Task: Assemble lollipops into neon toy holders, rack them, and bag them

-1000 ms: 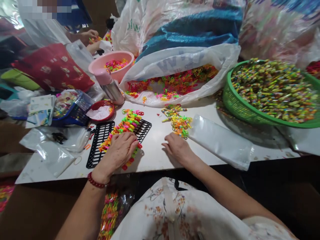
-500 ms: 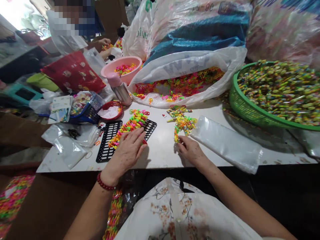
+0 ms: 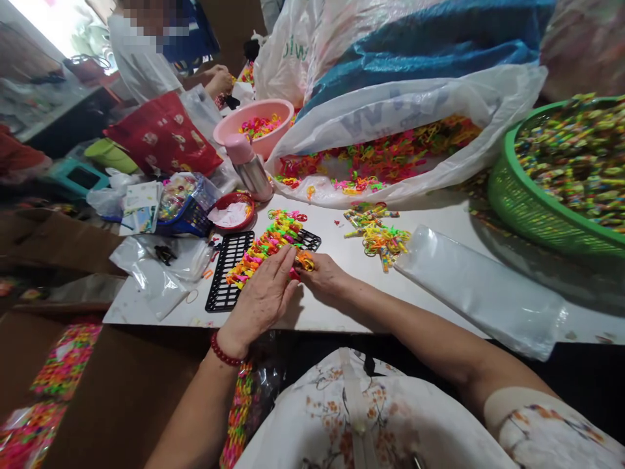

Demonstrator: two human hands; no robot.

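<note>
Hands together, 11 o'clock: left hand (image 3: 266, 293) flat over plastic-piece row (image 3: 273, 238); right hand (image 3: 326, 273) gripping orange-yellow piece (image 3: 306, 262). Best: light pressure.

Dim interior, blown-out glare upper left, sheen on clear plastic (image 3: 481, 286), stretched blurry edges

colourful pieces (image 3: 268, 242): glossy plastic | black rack (image 3: 227, 268): matt plastic | flask (image 3: 254, 179): shiny metal | clear bag (image 3: 478, 286): glossy film | tabletop (image 3: 332, 316): smooth
</note>
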